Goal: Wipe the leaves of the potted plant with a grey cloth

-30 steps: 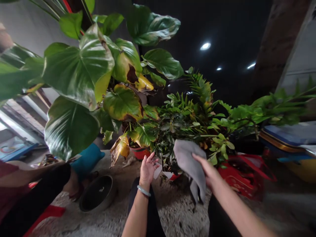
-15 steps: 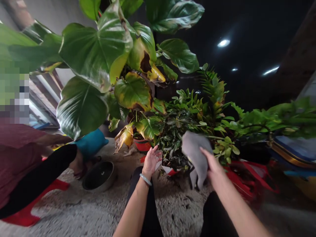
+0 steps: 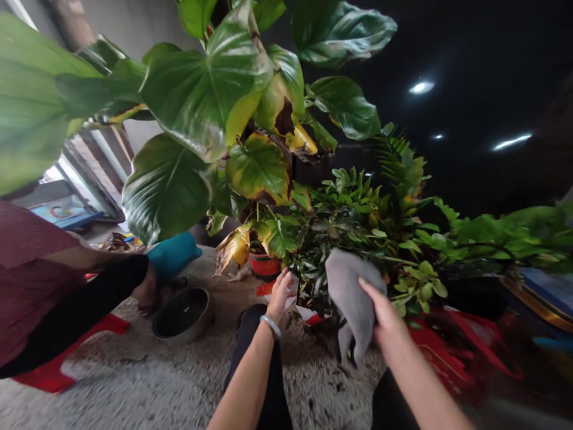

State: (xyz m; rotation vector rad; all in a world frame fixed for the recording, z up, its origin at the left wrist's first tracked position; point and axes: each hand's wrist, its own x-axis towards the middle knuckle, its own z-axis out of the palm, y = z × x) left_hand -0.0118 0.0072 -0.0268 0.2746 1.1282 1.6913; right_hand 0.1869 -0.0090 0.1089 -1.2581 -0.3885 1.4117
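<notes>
Taking the white-and-red planter box (image 3: 313,315) as the landmark, the person's dark-trousered legs (image 3: 275,394) are flanking the ground on its near side.

The right hand (image 3: 388,313) is hovering to the right of the box, closing around a limp grey cloth (image 3: 351,292), perhaps a glove; the thumb is pressing across its face, and the other fingers are hiding behind it. The cloth is lying against that hand's inner side, between hand and box, its narrow ends dangling lower than the box's rim.

For good handling, I judge that the thumb should be pinning the bulk of the cloth firmly, with the wrist holding the loose ends off the gritty ground and clear of the stems. Gathering those ends with the free hand would likely be giving better control.

That left hand (image 3: 278,295) is poising just left of the box, loosely open, fingers extending upward, with nothing visible in its grasp. Whether it is touching the box, I cannot tell.

Beyond the box's left side, a red pot (image 3: 264,266) is standing; above and behind it, a big-leaved plant (image 3: 210,83) is spreading.
</notes>
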